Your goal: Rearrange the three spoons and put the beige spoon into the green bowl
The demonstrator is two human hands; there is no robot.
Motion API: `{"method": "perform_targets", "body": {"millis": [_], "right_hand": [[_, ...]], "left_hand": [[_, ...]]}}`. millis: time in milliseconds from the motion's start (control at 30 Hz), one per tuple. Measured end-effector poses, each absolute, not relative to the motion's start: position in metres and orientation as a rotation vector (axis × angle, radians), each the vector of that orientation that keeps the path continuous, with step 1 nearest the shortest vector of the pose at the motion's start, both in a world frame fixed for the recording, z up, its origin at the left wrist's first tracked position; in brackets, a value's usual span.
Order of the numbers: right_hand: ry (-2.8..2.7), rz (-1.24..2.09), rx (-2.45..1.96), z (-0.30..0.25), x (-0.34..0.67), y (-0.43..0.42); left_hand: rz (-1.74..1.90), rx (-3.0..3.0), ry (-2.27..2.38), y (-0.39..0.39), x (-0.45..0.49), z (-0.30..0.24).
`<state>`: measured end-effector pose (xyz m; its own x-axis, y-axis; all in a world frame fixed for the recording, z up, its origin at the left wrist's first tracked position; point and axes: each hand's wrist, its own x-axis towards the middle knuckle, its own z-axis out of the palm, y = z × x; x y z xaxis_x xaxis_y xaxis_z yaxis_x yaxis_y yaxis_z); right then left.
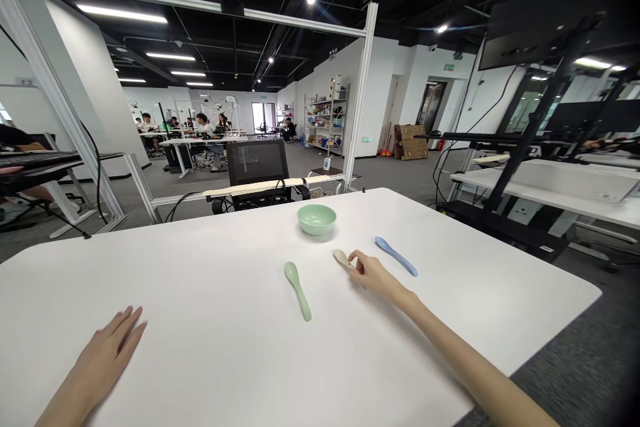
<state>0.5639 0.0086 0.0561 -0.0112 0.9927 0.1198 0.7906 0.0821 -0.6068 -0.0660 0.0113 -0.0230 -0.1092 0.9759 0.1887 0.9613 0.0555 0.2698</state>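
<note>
My right hand (375, 278) pinches the beige spoon (342, 258) at its handle; left hand (103, 357) lies open, flat on the desk (200, 267).

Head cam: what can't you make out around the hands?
Handle of the beige spoon: hidden under the right hand, so any grip is unclear.
Left arm: cut off by the bottom edge of the head view.
Far-off people: too small in the head view to tell what they hold.

On the table (150, 260), a bowl (317, 219) sits behind 3 spoons: left spoon (299, 291), middle spoon (341, 257), right spoon (396, 256).
</note>
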Motion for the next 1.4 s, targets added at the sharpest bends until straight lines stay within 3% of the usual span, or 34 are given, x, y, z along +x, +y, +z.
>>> {"method": "perform_targets", "body": {"millis": [233, 433, 767, 1133, 1400], "right_hand": [[-1.912, 0.237, -1.645, 0.129, 0.569, 0.069], [-2.077, 0.044, -1.876, 0.157, 0.544, 0.148], [-2.212, -0.069, -2.116, 0.14, 0.511, 0.187], [-2.126, -0.163, -1.993, 0.137, 0.543, 0.138], [-2.008, -0.08, -1.705, 0.047, 0.6, 0.062]], "left_hand": [[0.53, 2.026, 2.264, 0.011, -0.065, -0.024], [0.583, 2.061, 2.275, 0.012, -0.065, -0.029], [0.643, 2.135, 2.278, 0.009, -0.065, -0.032], [0.594, 2.101, 2.289, 0.008, -0.061, -0.028], [0.552, 2.098, 2.274, 0.005, -0.059, -0.024]]}}
